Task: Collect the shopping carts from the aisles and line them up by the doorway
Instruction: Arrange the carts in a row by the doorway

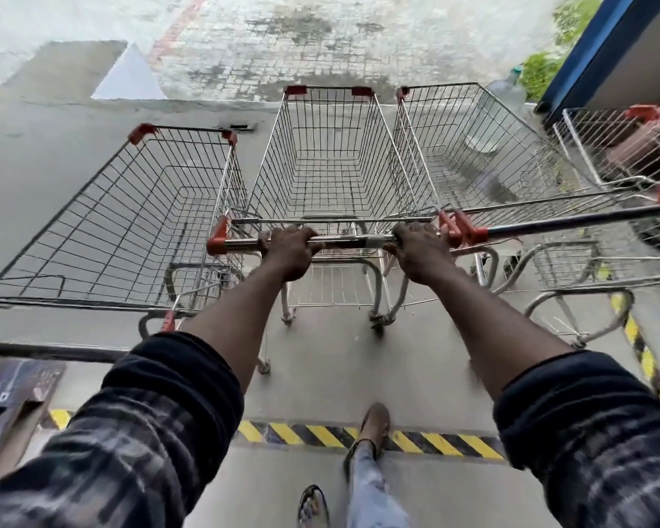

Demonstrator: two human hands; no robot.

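Observation:
A wire shopping cart with red corner caps stands straight ahead of me. My left hand and my right hand both grip its chrome handle bar, one near each end. A second empty cart stands close on its left, set slightly nearer to me. A third cart stands tight against its right side. All three point away from me, side by side.
A fourth cart sits at the far right beside a blue door frame. Yellow-black hazard tape crosses the concrete floor under my feet. Wet paving lies beyond the carts. Cardboard lies at the lower left.

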